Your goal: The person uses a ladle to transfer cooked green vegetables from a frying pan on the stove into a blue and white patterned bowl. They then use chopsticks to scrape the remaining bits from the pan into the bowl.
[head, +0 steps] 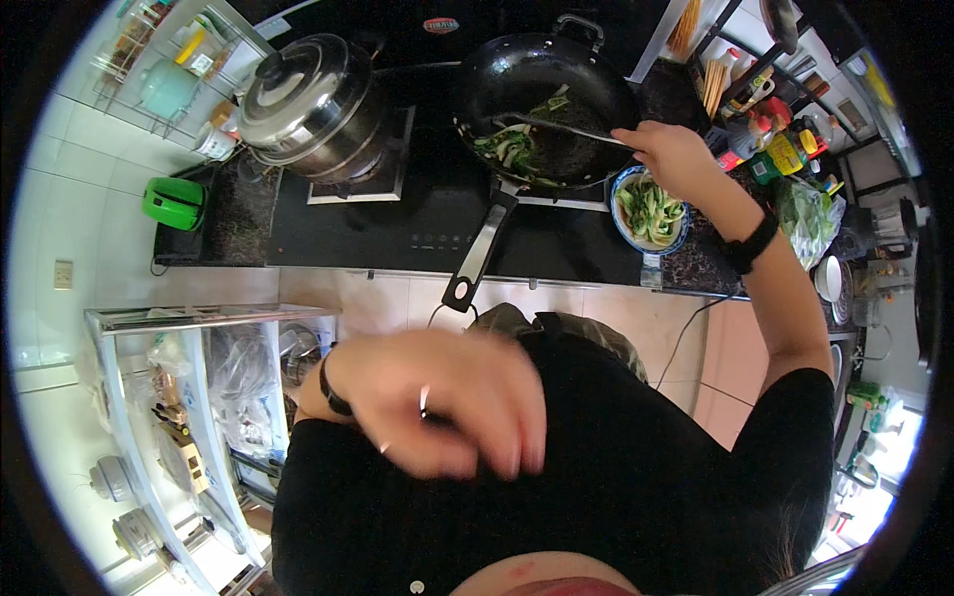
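Note:
My right hand (671, 160) grips the handle of a metal cooking utensil (570, 131), which reaches into a black wok (589, 89). Its far end is beside cooked leafy greens (510, 149) at the wok's left side; the exact shape of that end is hard to see. A smaller clump of greens lies higher up in the pan. Under my right wrist, a blue-rimmed bowl (618, 216) holds more cut leafy greens (652, 212). My left hand (447, 398) is raised before my chest, close to the camera, blurred and with fingers curled. Nothing is clearly visible in it.
A lidded steel pot (305, 104) stands on the left burner. The wok's long handle (481, 246) juts past the counter's front edge. Sauce bottles (790, 153) and a bag of greens (809, 216) crowd the right side. A metal shelf rack (194, 320) is at the left.

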Demonstrator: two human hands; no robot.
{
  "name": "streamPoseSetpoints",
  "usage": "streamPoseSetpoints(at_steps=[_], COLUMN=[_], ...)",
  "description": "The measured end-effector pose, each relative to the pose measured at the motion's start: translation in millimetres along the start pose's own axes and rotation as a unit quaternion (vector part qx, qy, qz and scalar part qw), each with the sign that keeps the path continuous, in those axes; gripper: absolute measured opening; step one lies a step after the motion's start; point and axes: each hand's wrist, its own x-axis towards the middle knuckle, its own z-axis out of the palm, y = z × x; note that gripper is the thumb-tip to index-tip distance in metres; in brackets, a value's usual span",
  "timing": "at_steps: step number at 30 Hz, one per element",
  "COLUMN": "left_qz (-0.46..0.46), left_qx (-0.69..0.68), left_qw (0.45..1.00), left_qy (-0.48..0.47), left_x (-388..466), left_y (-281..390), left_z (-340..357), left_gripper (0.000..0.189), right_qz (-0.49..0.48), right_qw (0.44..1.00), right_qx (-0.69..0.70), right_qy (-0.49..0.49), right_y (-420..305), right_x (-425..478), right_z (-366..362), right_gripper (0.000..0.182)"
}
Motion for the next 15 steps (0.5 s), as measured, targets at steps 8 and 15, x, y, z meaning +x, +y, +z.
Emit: streamPoseSetpoints(at_steps=[8, 15], left_qz=[-0.322, -0.5], left_qx=[0.438, 0.004], left_qw=[0.703, 0.747], left_qy=[0.46, 0.439], left_x=[-98, -127], left_y=[-108, -153], left_z=[-75, -100], left_gripper=[0.041, 0.043], right_qz=[-0.04, 0.039], right_qw=[0.98, 0.994], right_qx=[-0.165, -0.104], right_qy=[-0.104, -0.024], right_y=[-9, 9], right_x=[-24, -21], right_z=[-62, -70], right_gripper=[0.036, 0.034])
